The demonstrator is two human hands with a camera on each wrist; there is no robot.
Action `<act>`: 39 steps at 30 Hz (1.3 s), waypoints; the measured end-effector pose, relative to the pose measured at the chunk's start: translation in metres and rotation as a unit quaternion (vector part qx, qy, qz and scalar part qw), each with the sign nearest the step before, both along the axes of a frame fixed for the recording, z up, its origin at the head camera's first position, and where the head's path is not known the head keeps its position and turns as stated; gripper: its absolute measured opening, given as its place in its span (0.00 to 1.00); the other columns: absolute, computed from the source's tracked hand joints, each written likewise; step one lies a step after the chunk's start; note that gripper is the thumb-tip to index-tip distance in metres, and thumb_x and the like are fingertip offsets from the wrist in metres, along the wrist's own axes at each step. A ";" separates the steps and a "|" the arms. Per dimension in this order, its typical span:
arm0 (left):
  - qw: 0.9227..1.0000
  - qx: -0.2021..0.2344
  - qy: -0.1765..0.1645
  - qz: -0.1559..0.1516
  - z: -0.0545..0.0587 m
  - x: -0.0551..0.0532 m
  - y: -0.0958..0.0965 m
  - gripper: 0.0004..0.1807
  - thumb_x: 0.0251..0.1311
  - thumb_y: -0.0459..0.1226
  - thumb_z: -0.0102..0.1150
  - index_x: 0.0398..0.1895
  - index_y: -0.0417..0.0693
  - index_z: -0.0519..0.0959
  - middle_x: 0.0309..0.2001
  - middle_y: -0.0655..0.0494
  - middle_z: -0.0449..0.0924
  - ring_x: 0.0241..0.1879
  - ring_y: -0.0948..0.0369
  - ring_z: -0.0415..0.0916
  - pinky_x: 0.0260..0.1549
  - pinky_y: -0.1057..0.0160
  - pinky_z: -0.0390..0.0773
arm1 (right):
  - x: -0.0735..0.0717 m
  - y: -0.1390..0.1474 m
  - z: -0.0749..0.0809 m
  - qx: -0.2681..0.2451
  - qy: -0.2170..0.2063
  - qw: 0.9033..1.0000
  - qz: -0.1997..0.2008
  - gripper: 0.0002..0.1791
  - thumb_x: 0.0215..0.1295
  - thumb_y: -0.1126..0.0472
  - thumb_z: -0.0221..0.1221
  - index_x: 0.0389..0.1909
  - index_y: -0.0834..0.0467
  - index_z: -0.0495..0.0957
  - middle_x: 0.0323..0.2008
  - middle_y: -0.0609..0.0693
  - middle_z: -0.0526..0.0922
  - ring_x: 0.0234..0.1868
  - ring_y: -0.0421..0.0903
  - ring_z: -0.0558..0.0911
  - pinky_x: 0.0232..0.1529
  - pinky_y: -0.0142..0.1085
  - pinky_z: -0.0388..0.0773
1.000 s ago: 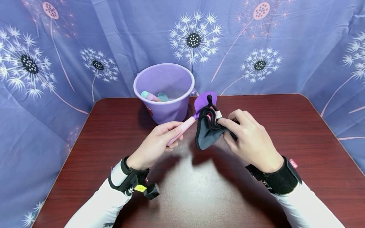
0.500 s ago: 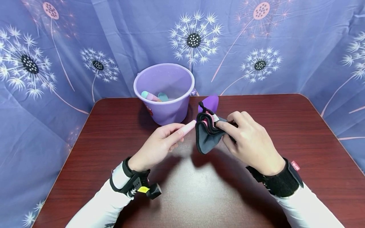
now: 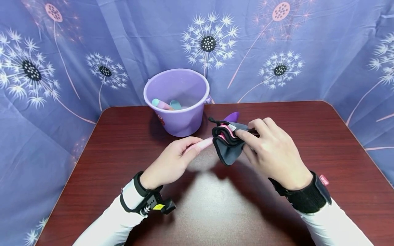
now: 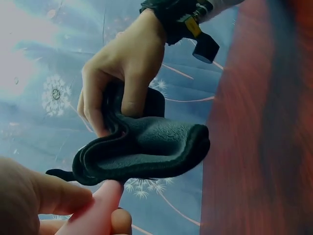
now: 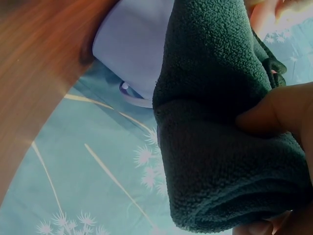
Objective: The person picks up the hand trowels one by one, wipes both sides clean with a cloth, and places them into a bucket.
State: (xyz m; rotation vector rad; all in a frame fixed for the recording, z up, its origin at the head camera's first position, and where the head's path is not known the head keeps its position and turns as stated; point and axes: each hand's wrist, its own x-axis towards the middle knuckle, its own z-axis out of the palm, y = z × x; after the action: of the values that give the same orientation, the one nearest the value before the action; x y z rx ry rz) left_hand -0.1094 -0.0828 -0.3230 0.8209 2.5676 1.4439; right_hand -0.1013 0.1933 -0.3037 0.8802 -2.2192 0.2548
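My left hand [image 3: 167, 164] grips the pink handle [image 3: 204, 144] of a utensil with a broad, rounded purple head [image 3: 233, 117]. Most of that head lies behind a folded grey cloth [image 3: 229, 153] with black edging, pink inner layers, a hanging loop and a small white label. With thumb and fingers my right hand [image 3: 274, 153] pinches the cloth from the right. From the left wrist the pink handle [image 4: 98, 208] meets the underside of the folds. The right wrist view shows the fuzzy cloth [image 5: 210, 147] bunched under my thumb [image 5: 274, 110].
Behind my hands, at the back of the brown table [image 3: 129, 136], stands a purple bucket [image 3: 184, 121]. Inside it lie a pink piece with a teal end [image 3: 161, 104] and a round teal piece [image 3: 175, 104]. A blue dandelion-print curtain [image 3: 138, 34] encloses the table.
The purple head has lowered and turned, and now shows much less above the cloth. My left hand has shifted slightly right, and the cloth's loop has tipped left.
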 end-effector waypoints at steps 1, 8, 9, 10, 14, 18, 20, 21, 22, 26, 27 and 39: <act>1.000 -0.004 0.003 0.002 0.000 0.000 0.000 0.11 0.76 0.47 0.48 0.49 0.63 0.81 0.26 0.62 0.69 0.31 0.65 0.69 0.35 0.62 0.71 | 0.000 0.000 0.000 0.000 0.001 1.000 -0.001 0.19 0.63 0.63 0.45 0.45 0.57 0.83 0.36 0.57 0.75 0.32 0.56 0.68 0.27 0.44 0.68; 1.000 -0.021 0.022 0.005 0.000 0.003 0.000 0.11 0.75 0.44 0.49 0.50 0.59 0.81 0.29 0.62 0.72 0.31 0.66 0.70 0.37 0.63 0.72 | 0.000 0.003 0.003 -0.005 0.001 1.000 -0.010 0.19 0.63 0.63 0.44 0.45 0.57 0.83 0.37 0.58 0.75 0.33 0.57 0.69 0.27 0.45 0.69; 0.999 -0.023 0.026 0.005 0.000 0.003 0.000 0.10 0.75 0.44 0.50 0.49 0.59 0.81 0.27 0.63 0.70 0.30 0.66 0.70 0.36 0.63 0.72 | 0.000 0.004 0.003 -0.006 0.001 1.000 -0.010 0.19 0.63 0.63 0.44 0.45 0.57 0.83 0.37 0.58 0.76 0.33 0.57 0.69 0.27 0.45 0.69; 0.999 -0.025 0.031 0.005 0.000 0.003 0.000 0.10 0.75 0.45 0.50 0.48 0.59 0.81 0.26 0.63 0.69 0.29 0.66 0.69 0.35 0.63 0.71 | 0.000 0.004 0.003 -0.008 0.002 1.000 -0.012 0.19 0.64 0.63 0.44 0.45 0.57 0.83 0.37 0.58 0.76 0.33 0.57 0.70 0.28 0.45 0.69; 0.998 -0.029 0.050 0.004 0.001 0.003 0.000 0.09 0.75 0.45 0.50 0.47 0.58 0.80 0.26 0.64 0.67 0.29 0.67 0.69 0.34 0.64 0.71 | -0.002 0.008 0.004 -0.009 0.005 1.000 -0.020 0.19 0.64 0.62 0.44 0.45 0.57 0.83 0.37 0.58 0.76 0.34 0.57 0.70 0.28 0.46 0.70; 0.997 -0.035 0.062 0.002 0.002 0.003 -0.001 0.09 0.74 0.44 0.50 0.47 0.57 0.80 0.27 0.63 0.68 0.31 0.67 0.70 0.34 0.64 0.71 | -0.003 0.011 0.005 -0.010 0.009 1.000 -0.024 0.19 0.64 0.62 0.44 0.45 0.57 0.83 0.37 0.59 0.75 0.34 0.58 0.70 0.28 0.47 0.71; 0.997 -0.039 0.067 0.002 0.002 0.002 -0.002 0.09 0.74 0.44 0.51 0.47 0.56 0.80 0.27 0.63 0.68 0.31 0.67 0.70 0.34 0.64 0.71 | -0.004 0.012 0.005 -0.013 0.012 1.000 -0.026 0.19 0.64 0.62 0.45 0.45 0.57 0.84 0.37 0.59 0.75 0.34 0.58 0.70 0.28 0.47 0.71; 0.997 -0.041 0.070 0.001 0.002 0.002 -0.002 0.09 0.74 0.43 0.51 0.47 0.56 0.80 0.27 0.63 0.68 0.32 0.67 0.70 0.35 0.64 0.71 | -0.005 0.013 0.005 -0.014 0.014 0.999 -0.027 0.19 0.64 0.63 0.45 0.45 0.57 0.84 0.37 0.59 0.76 0.34 0.58 0.70 0.27 0.47 0.71; 0.997 -0.041 0.072 0.000 0.002 0.002 -0.003 0.09 0.74 0.43 0.51 0.47 0.55 0.80 0.28 0.63 0.68 0.32 0.67 0.70 0.35 0.64 0.71 | -0.005 0.013 0.005 -0.016 0.015 0.999 -0.028 0.19 0.64 0.63 0.45 0.45 0.57 0.84 0.37 0.59 0.76 0.34 0.58 0.70 0.27 0.47 0.71; 0.996 -0.041 0.079 -0.006 0.002 0.001 -0.005 0.10 0.74 0.43 0.51 0.48 0.53 0.81 0.28 0.62 0.68 0.32 0.66 0.70 0.35 0.64 0.70 | -0.007 0.017 0.003 -0.021 0.018 0.999 -0.037 0.19 0.63 0.63 0.46 0.45 0.57 0.84 0.37 0.59 0.76 0.33 0.57 0.70 0.25 0.47 0.70; 0.996 -0.041 0.080 -0.008 0.002 0.001 -0.006 0.10 0.74 0.42 0.52 0.48 0.52 0.81 0.28 0.62 0.68 0.32 0.66 0.70 0.35 0.64 0.70 | -0.008 0.018 0.003 -0.022 0.018 0.999 -0.040 0.19 0.63 0.63 0.46 0.45 0.57 0.84 0.37 0.59 0.76 0.33 0.57 0.70 0.25 0.47 0.70; 0.997 -0.039 0.071 -0.003 0.008 0.002 -0.011 0.09 0.72 0.40 0.53 0.49 0.58 0.81 0.30 0.63 0.72 0.32 0.67 0.70 0.35 0.64 0.71 | -0.013 0.029 -0.001 -0.030 0.010 0.997 -0.072 0.18 0.61 0.63 0.49 0.46 0.56 0.84 0.37 0.57 0.74 0.35 0.57 0.71 0.22 0.49 0.70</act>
State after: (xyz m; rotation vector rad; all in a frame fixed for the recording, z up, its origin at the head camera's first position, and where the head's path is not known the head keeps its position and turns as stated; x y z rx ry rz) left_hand -0.1073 -0.0933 -0.3149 0.9508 2.7013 1.3190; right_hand -0.1144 0.2223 -0.3044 0.6844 -2.2318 0.2410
